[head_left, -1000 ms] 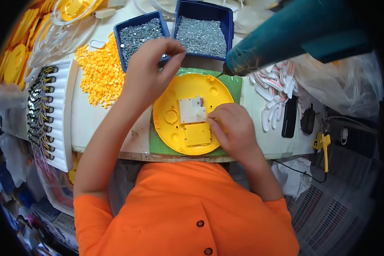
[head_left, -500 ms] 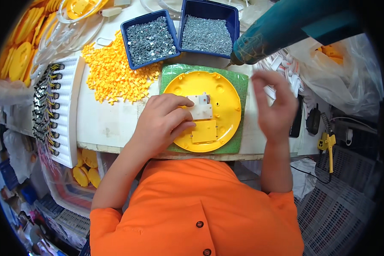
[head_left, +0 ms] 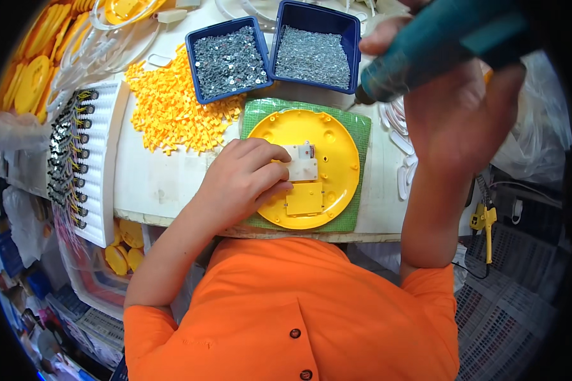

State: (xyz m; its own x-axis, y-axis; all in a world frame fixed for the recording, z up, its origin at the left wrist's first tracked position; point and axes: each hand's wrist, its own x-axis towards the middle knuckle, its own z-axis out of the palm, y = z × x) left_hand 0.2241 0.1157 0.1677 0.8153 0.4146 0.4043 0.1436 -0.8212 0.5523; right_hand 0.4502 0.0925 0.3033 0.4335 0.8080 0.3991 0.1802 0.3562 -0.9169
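A round yellow plastic shell [head_left: 341,171] lies on a green mat [head_left: 364,136] at the front of the table. Set in it are a white plastic module [head_left: 306,169] and, nearer me, a yellow rectangular cover [head_left: 304,199]. My left hand [head_left: 245,178] rests over the shell's left side, its fingers curled and gripping the white module's left edge. A teal electric screwdriver [head_left: 426,54] hangs at the upper right, tip pointing down left toward the mat's far edge. My right hand [head_left: 454,120] is wrapped around its body, palm partly hidden behind it.
Two blue bins, one of mixed small metal parts [head_left: 229,60] and one of screws [head_left: 313,57], stand beyond the mat. A heap of small yellow pieces [head_left: 175,114] spreads left of them. Further left stands a white foam tray [head_left: 105,165] with wired components. White plastic loops [head_left: 403,152] lie at right.
My right hand has risen from beside the shell and taken hold of the electric screwdriver. The left hand stays at the white module with almost no shift.
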